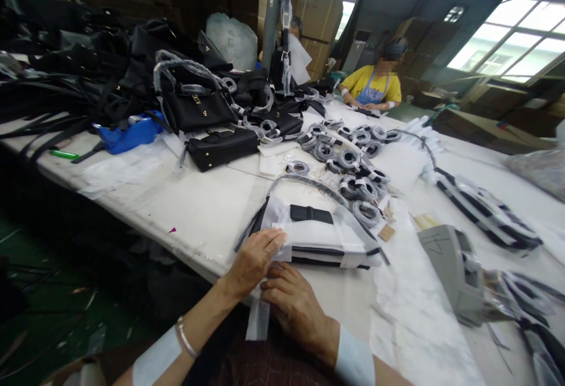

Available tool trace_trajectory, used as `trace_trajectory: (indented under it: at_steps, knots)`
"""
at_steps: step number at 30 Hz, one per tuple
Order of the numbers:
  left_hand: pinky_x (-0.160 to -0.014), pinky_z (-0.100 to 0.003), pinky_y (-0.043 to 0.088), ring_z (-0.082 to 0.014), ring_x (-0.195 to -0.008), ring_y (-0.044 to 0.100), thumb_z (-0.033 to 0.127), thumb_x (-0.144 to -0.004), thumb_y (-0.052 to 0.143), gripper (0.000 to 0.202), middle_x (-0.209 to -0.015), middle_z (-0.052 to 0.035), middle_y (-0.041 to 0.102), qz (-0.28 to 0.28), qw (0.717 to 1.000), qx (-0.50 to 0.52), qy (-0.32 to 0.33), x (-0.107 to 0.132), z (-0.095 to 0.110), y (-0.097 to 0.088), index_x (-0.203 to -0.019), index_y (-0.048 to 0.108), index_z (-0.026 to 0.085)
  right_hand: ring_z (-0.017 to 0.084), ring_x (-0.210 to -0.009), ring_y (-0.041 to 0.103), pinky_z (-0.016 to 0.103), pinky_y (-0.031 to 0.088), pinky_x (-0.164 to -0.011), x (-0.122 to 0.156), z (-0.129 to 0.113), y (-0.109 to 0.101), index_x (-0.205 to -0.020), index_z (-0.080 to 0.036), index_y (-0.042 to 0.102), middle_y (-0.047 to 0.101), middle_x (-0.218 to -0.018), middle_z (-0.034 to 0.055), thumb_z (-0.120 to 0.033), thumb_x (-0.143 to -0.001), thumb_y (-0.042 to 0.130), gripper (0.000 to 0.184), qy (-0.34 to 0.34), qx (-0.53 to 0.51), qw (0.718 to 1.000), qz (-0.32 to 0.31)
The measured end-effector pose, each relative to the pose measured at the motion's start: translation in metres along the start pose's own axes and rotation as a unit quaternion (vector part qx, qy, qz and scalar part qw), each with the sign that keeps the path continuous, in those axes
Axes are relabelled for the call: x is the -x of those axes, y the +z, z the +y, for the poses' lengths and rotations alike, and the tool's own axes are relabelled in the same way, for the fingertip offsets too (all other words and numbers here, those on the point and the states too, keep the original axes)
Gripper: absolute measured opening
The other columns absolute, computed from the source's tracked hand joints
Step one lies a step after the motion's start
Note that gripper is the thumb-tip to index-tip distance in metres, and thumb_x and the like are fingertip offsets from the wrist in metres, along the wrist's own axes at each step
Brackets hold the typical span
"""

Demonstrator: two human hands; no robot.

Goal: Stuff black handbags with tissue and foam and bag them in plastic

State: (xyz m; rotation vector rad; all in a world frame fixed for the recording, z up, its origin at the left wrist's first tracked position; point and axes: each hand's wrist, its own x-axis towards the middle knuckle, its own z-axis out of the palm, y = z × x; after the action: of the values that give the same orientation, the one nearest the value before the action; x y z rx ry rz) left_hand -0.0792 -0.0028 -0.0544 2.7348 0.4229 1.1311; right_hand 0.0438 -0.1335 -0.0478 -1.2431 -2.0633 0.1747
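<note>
In front of me on the table lies a black handbag [311,214] partly covered in white wrapping [329,236], its wrapped handle arching at the back. My left hand [258,253] rests on the near left corner of the wrapping, fingers stretched out and lying flat. Just below it, my right hand [295,300] has its fingers curled together at the bag's front edge. A translucent strip of tape [258,320] hangs from those fingertips over the table edge. The thumb of my left hand is hidden.
Coiled wrapped straps [348,159] lie behind the bag. Black handbags [198,106] are piled back left, near a blue bag [132,133]. A grey tape dispenser [454,268] stands right, before another wrapped bag [485,209]. Across the table a person in yellow [375,86] works.
</note>
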Motion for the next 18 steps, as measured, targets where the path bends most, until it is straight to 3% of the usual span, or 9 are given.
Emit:
trace_trajectory:
  at_steps: [3,6,8,10,12,15,18]
  knots:
    - [-0.096,-0.038,0.053,-0.0219,-0.117,0.061,0.008,-0.094,0.040,0.041,-0.121,-0.0115,0.067,0.004,1.000,-0.014,0.019,-0.001,0.000,0.000,-0.133,0.052,0.016,0.015,-0.077,0.069,0.025,0.055,-0.074,-0.007,0.005,-0.025,-0.093,-0.021,0.066,0.073,-0.082,0.0027,-0.021,-0.099,0.047,0.019,0.047,-0.102,0.993,0.022]
    - [-0.096,-0.037,0.053,-0.0222,-0.118,0.061,0.007,-0.095,0.041,0.039,-0.120,-0.0108,0.068,0.018,0.999,-0.032,0.031,0.002,0.004,0.004,-0.130,0.055,0.016,0.012,-0.062,0.065,0.020,0.051,-0.060,-0.007,0.008,-0.057,-0.088,-0.021,0.066,0.071,-0.073,0.0002,-0.022,-0.097,0.054,0.014,0.082,-0.100,0.991,0.026]
    - [-0.097,-0.038,0.053,-0.0230,-0.118,0.061,0.009,-0.096,0.042,0.035,-0.120,-0.0103,0.069,0.022,0.998,-0.044,0.039,0.004,0.008,0.008,-0.127,0.057,0.016,0.014,-0.069,0.067,0.023,0.053,-0.065,-0.007,0.006,-0.069,-0.091,-0.020,0.065,0.072,-0.078,0.0026,-0.016,-0.097,0.050,0.017,0.036,-0.050,0.998,0.019]
    - [-0.098,-0.039,0.053,-0.0234,-0.119,0.061,0.012,-0.098,0.042,0.033,-0.120,-0.0105,0.069,0.024,0.998,-0.044,0.037,0.005,0.012,0.012,-0.126,0.057,0.015,0.018,-0.092,0.068,0.031,0.055,-0.081,-0.008,0.003,-0.071,-0.095,-0.019,0.064,0.074,-0.096,0.0074,-0.010,-0.096,0.045,0.021,-0.028,0.007,1.000,0.011]
    - [-0.099,-0.039,0.053,-0.0227,-0.119,0.061,0.016,-0.099,0.042,0.032,-0.119,-0.0113,0.069,0.037,0.999,-0.031,0.025,0.006,0.014,0.016,-0.129,0.055,0.014,0.023,-0.118,0.060,0.042,0.049,-0.101,-0.010,0.000,-0.065,-0.095,-0.019,0.063,0.070,-0.116,0.0104,-0.007,-0.094,0.045,0.022,-0.059,0.033,0.998,0.013]
    - [-0.099,-0.038,0.053,-0.0217,-0.119,0.061,0.019,-0.099,0.046,0.034,-0.118,-0.0119,0.070,0.055,0.998,-0.007,0.013,0.008,0.013,0.019,-0.132,0.052,0.013,0.025,-0.133,0.049,0.050,0.040,-0.112,-0.012,0.000,-0.052,-0.097,-0.019,0.062,0.067,-0.123,0.0107,-0.007,-0.092,0.046,0.021,-0.050,-0.004,0.998,0.038]
    - [-0.103,-0.042,0.051,-0.0225,-0.123,0.059,0.016,-0.098,0.046,0.035,-0.121,-0.0126,0.069,0.031,0.999,0.024,0.017,0.010,0.012,0.017,-0.132,0.051,0.013,0.022,-0.124,0.058,0.042,0.049,-0.106,-0.012,0.005,-0.047,-0.105,-0.022,0.062,0.070,-0.116,0.0092,-0.007,-0.092,0.052,0.022,-0.006,-0.067,0.994,0.091]
